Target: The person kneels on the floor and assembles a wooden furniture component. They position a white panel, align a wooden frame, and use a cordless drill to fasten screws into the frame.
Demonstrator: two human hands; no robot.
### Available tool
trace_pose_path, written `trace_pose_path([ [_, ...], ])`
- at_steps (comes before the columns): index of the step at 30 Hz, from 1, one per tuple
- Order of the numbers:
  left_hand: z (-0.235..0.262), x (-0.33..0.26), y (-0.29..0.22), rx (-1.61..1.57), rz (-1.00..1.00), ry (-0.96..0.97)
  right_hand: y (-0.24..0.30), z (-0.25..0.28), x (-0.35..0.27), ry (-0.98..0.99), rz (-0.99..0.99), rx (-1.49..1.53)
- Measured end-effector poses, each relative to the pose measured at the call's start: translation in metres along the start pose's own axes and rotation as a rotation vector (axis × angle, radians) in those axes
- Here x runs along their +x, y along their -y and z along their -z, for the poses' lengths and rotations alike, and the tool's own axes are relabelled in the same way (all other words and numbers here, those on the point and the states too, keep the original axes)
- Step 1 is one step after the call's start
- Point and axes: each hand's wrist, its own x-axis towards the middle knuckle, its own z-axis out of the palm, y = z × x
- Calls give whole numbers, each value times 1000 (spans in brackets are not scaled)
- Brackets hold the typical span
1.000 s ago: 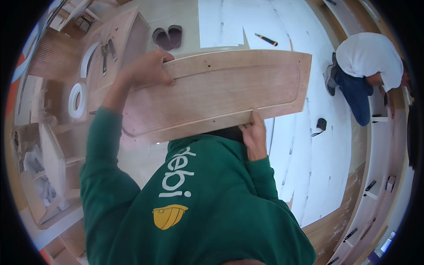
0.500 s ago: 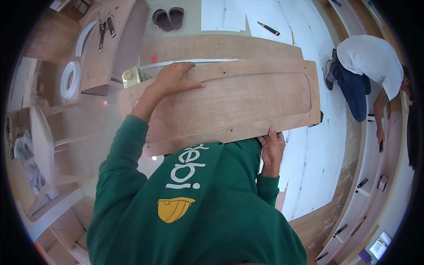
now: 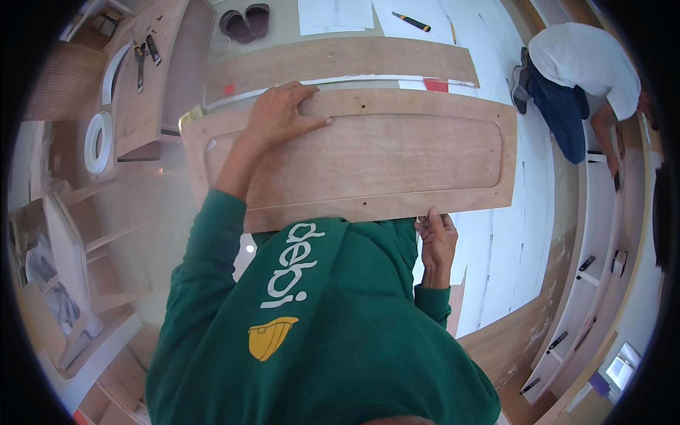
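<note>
- Far left: white tape roll [image 3: 98, 142] lying flat on the floor, beside a wooden board w/ hand tools [image 3: 144, 53] on it.
- Left hand [image 3: 278, 117] pressing flat on top of the wooden panel [image 3: 368, 159], fingers wrapping its far edge – grip grasping the panel.
- Panel being held level in front of the chest, above the floor; green hoodie [image 3: 312, 333] blocking its near-left edge.
- Behind it: long plank [image 3: 340, 60] lying on white floor sheets, dark sandals [image 3: 244, 21] and a utility knife [image 3: 411, 21] further back.
- Right hand [image 3: 435, 241] gripping the panel's near edge from below, fingers curling under.
- Far right: another person [image 3: 581, 71] crouching by white shelving [image 3: 602, 234].
</note>
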Motion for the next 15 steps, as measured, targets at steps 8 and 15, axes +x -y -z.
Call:
trace_pose_path([
  [8,-14,1,-12,22,-27,-49,-15,16,-11,-40,-40,4],
  [15,-9,0,-21,65,-187,-187,-6,27,-20,12,-87,-87],
])
